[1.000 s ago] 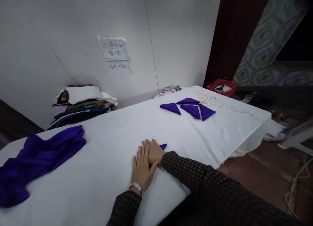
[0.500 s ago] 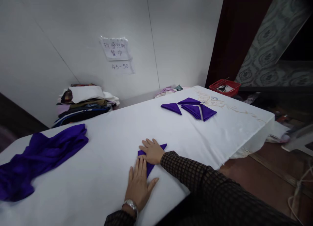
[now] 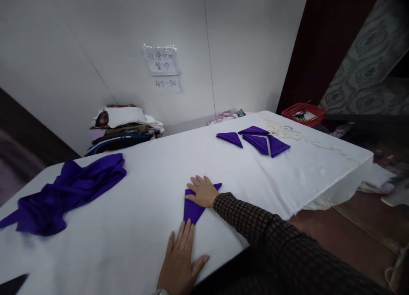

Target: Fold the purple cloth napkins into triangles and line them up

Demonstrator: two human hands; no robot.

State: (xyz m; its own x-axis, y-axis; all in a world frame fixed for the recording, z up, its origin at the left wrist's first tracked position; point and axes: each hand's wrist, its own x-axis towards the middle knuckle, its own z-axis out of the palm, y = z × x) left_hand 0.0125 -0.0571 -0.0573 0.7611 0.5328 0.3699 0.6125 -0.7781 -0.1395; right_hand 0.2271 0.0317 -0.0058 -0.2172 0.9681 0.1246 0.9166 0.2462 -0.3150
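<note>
A purple napkin (image 3: 192, 210), folded into a triangle, lies flat on the white tablecloth (image 3: 140, 239) in front of me. My right hand (image 3: 203, 193) rests palm down across its upper part, fingers spread, hiding some of the cloth. At the near corner of the triangle, the fingertips of my left hand (image 3: 179, 256) touch the fabric; that hand is flat with the thumb held out. Farther off to the right, several folded purple triangles (image 3: 255, 143) lie grouped together. On the left is a loose, crumpled pile of purple cloth (image 3: 83, 188).
Stacked folded clothes (image 3: 123, 131) stand behind the table's far left edge, against the wall. A red basket (image 3: 306, 121) with dark-handled scissors is beyond the far right corner. A handwritten paper sign (image 3: 162, 65) hangs on the wall. The tablecloth drapes over the right edge.
My left hand has slid toward me, down to the triangle's near corner, uncovering more of the napkin. My right hand stays on the upper part. The view has shifted slightly.
</note>
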